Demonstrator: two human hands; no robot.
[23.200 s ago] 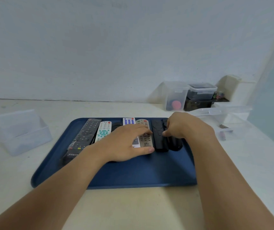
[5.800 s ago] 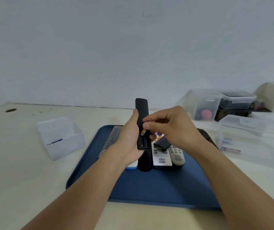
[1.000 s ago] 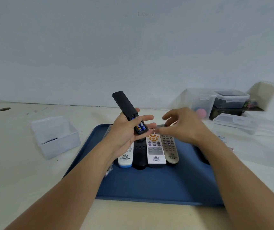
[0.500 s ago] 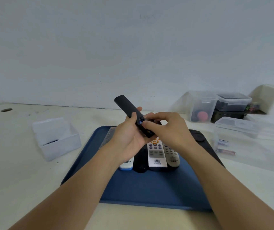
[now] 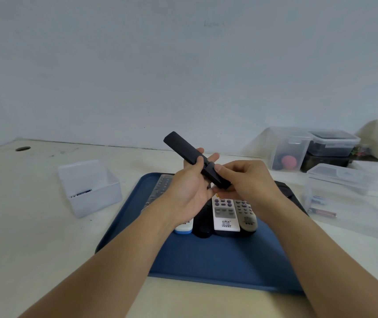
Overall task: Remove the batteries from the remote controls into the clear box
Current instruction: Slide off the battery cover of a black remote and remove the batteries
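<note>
My left hand [image 5: 189, 191] grips a slim black remote [image 5: 181, 146] above the blue tray [image 5: 217, 260], its far end tilted up and to the left. My right hand [image 5: 246, 182] pinches the near end of that remote, thumb on top over the battery cover; no batteries show. Several other remotes lie side by side on the tray, among them a white one [image 5: 225, 213] and a grey one [image 5: 246, 214]. A clear box [image 5: 89, 187] sits left of the tray with a battery inside.
To the right stands a clear lidded container [image 5: 353, 182], with loose batteries [image 5: 322, 212] lying in front of it. Further clear and dark boxes [image 5: 309, 148] are stacked at the back right against the wall. A round hole [image 5: 23, 148] is in the tabletop at far left.
A second ago the remote's open compartment showed its batteries and my right hand hovered beside it. My right hand has since closed on the remote's near end, covering the compartment.
</note>
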